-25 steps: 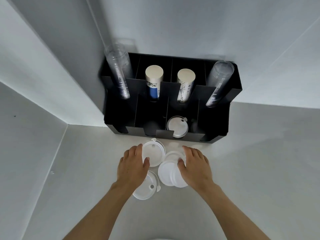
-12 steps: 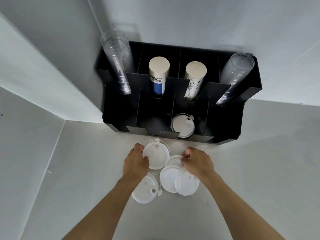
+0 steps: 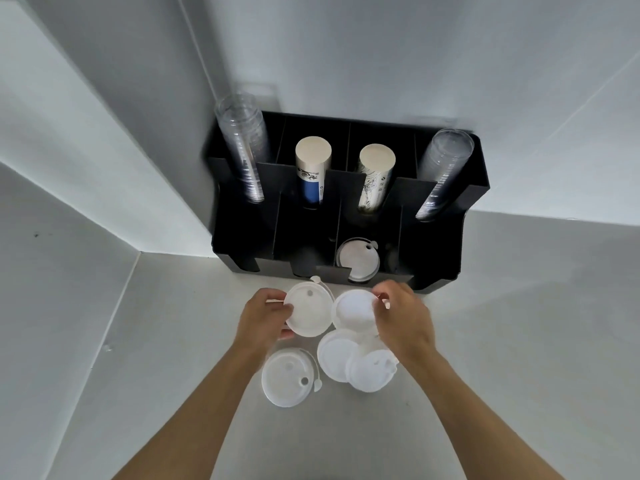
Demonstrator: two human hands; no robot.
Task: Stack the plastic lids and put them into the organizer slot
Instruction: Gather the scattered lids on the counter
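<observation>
Several white plastic lids lie on the pale counter in front of a black organizer (image 3: 440, 268). My left hand (image 3: 265, 318) grips one lid (image 3: 310, 311) by its left edge, lifted off the counter. My right hand (image 3: 403, 315) pinches a second lid (image 3: 353, 310) by its right edge, right beside the first. One lid (image 3: 287, 377) rests flat to the lower left. Two overlapping lids (image 3: 349, 363) lie under my right wrist. Another lid (image 3: 356, 259) leans in the organizer's third front slot.
The organizer stands in a wall corner. Its back row holds a tall stack of clear cups (image 3: 242, 143) at left, two paper cup stacks (image 3: 311, 168), and clear cups (image 3: 443, 168) at right. Walls close in on the left and behind.
Both hands have closed on a lid each and lifted them off the counter, holding them side by side. The camera has moved closer to the organizer.
</observation>
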